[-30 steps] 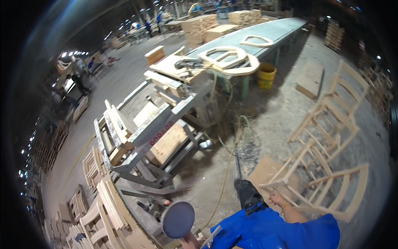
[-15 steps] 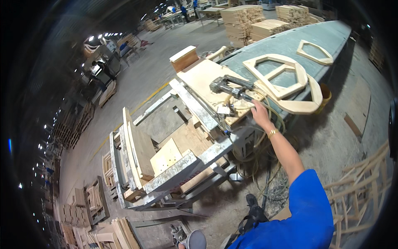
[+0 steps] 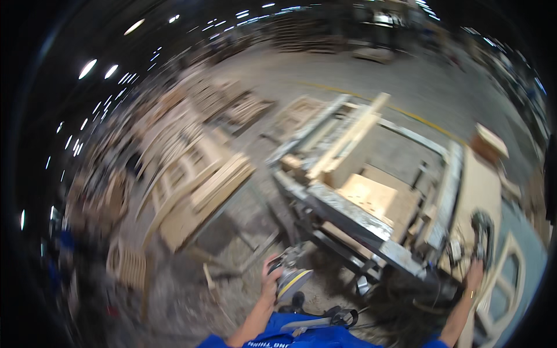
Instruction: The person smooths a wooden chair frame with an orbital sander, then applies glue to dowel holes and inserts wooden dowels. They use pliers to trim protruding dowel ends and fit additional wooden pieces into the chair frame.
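In my left hand [image 3: 270,278] is a round-pad sander [image 3: 293,282], with a yellow band round its disc; it hangs over the floor in front of me. At the far right my right hand [image 3: 475,275] closes round the near end of a dark pneumatic nail gun [image 3: 483,232]. The nail gun lies on a light wooden board [image 3: 478,185]. A small pale-and-dark device [image 3: 456,249] rests beside it. Close to my right wrist is an angular wooden frame [image 3: 510,278]. Motion blurs the fine detail of both hands.
A metal-framed wooden jig [image 3: 354,203] stands ahead, joining the board. Left of it, a stand [image 3: 249,203] carries stacked curved wooden parts [image 3: 191,168]. More wooden pieces [image 3: 127,264] lie on the left. Hoses [image 3: 429,304] hang below the board.
My view has swung left, so the jig and nail gun appear farther right. My left hand and the sander have come fully into view. My right hand stays at the nail gun.
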### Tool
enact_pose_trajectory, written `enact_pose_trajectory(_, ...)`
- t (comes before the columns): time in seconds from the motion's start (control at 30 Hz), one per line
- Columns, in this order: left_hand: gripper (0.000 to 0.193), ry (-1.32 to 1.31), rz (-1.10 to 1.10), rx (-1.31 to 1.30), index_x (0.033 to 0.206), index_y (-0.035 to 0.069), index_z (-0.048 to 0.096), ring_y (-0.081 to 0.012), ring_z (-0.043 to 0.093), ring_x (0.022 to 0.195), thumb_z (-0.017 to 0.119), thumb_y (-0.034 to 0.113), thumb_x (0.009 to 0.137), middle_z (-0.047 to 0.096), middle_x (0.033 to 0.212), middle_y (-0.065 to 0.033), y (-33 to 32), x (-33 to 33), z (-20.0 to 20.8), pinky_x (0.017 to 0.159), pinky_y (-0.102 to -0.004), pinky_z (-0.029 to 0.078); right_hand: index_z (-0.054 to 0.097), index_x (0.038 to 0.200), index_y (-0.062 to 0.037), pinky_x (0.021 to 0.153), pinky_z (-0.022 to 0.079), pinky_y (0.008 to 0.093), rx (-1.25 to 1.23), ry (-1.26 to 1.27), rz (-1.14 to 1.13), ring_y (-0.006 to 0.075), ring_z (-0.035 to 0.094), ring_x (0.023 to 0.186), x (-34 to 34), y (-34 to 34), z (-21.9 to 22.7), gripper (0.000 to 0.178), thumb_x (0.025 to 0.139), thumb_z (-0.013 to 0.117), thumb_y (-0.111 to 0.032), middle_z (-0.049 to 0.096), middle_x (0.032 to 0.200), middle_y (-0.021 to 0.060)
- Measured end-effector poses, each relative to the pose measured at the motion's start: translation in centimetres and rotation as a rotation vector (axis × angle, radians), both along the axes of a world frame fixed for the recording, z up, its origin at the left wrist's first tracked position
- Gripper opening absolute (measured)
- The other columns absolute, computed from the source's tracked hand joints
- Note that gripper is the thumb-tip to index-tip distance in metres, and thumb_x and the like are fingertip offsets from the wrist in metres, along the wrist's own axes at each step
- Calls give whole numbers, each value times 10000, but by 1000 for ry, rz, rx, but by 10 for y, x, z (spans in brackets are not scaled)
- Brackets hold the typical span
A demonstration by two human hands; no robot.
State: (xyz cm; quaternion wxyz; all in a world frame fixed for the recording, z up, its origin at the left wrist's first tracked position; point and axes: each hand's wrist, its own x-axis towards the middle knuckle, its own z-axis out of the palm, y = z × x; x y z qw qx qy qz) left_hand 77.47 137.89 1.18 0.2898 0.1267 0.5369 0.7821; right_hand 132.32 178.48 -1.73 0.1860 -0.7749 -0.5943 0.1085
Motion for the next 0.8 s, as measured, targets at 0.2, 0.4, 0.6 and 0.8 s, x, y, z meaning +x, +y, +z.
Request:
enact_pose_trajectory(0.2,684,-150,3,152,1325,25,377,-282,669,870,727,156,752,576,1109,-142,-20,3,12,788,-372,551,531,1183,-3,868,465,438,103,-419,303,439,583,1023,25,-24,0,354,966,426,-262,600,1098,266)
enact_pose_trajectory(0.4,694,-217,-18,164,1311,25,376,-261,665,868,743,153,737,581,1102,-140,-53,-18,-1,793,-366,549,432,1366,-194,884,474,486,-210,-521,285,427,578,1059,15,-155,31,523,874,578,-293,458,1320,241)
enact_pose_trajectory(0.6,723,-15,-85,-27,1307,34,422,-189,626,941,769,93,675,602,1071,-109,-119,-60,0,841,-311,509,602,1147,-16,855,486,361,-210,262,786,325,639,986,-215,-308,29,320,858,623,-153,650,1066,204)
enact_pose_trajectory(0.8,796,487,-241,-268,1280,56,496,-164,593,963,865,129,579,601,1049,-75,-254,-132,8,877,-306,477,572,1137,-32,734,501,433,-349,401,1730,402,616,875,-488,-438,62,356,916,594,-310,640,972,207)
